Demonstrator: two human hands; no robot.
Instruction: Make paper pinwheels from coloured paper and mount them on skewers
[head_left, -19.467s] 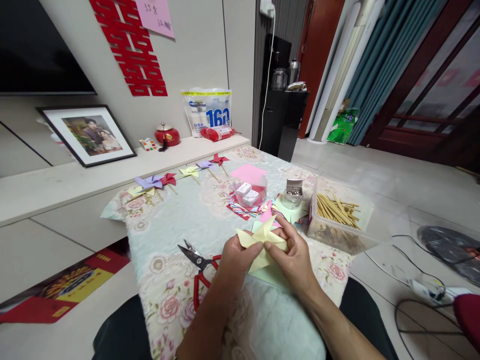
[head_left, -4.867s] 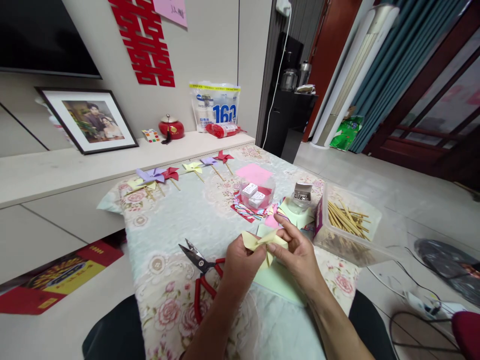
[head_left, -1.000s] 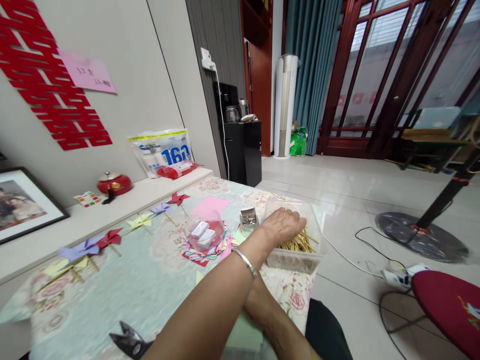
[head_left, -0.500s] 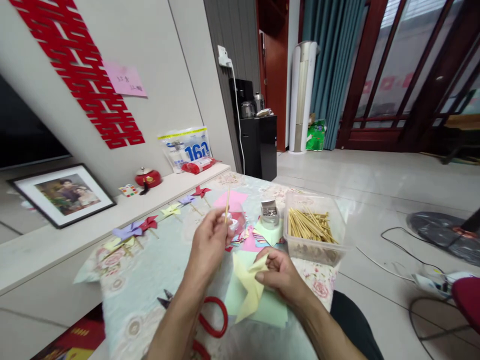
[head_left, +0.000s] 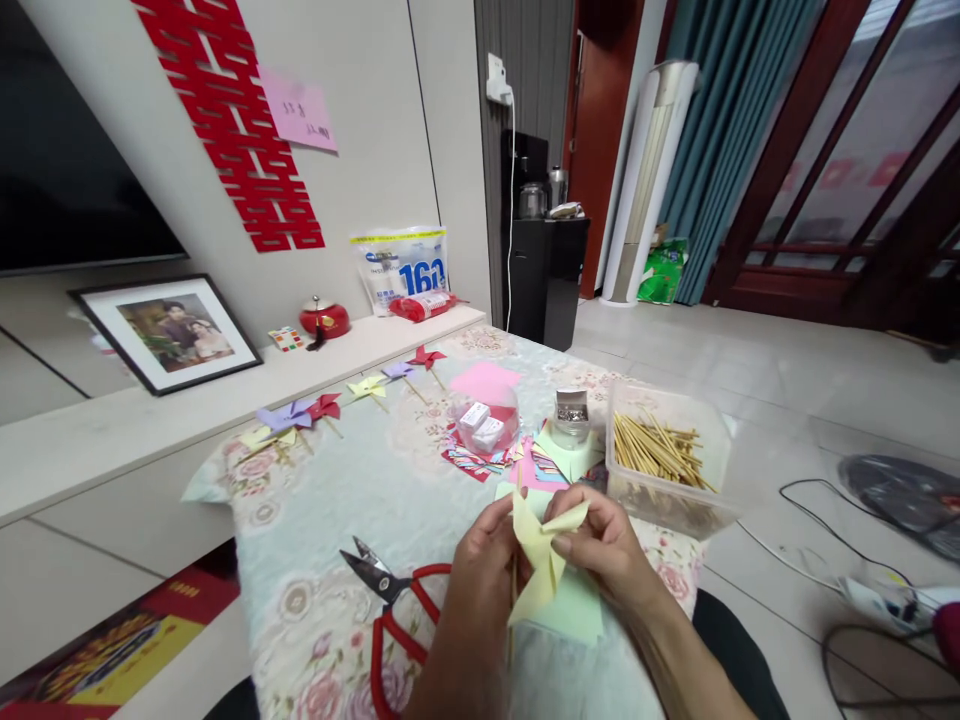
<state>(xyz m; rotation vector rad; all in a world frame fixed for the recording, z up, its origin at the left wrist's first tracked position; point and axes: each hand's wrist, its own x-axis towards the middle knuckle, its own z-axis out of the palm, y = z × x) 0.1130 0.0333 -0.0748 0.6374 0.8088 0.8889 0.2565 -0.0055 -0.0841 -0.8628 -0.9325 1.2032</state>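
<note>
My right hand [head_left: 607,545] pinches a pale yellow paper pinwheel [head_left: 541,560] at its middle, thumb in front. Close against its left side, my left hand [head_left: 484,555] is closed around a thin wooden stick [head_left: 512,620], which stands roughly upright behind the paper. My fingers hide where stick and pinwheel meet. Beneath both hands lie pale green paper sheets [head_left: 581,610]. Red-handled scissors [head_left: 390,590] rest with parted blades on the floral tablecloth [head_left: 337,520], left of my left forearm.
A clear plastic box [head_left: 667,510] of sticks stands right. Beyond my hands are a small tub of metal pins [head_left: 571,415], a round container [head_left: 487,420] with white boxes, and fanned coloured papers [head_left: 480,462]. Finished pinwheels [head_left: 285,418] line the table's left edge, beside a framed photo [head_left: 169,330].
My left hand has brought the stick down and right, behind the pinwheel. My right hand keeps its pinch on the paper. The view has shifted, showing more of the scissors.
</note>
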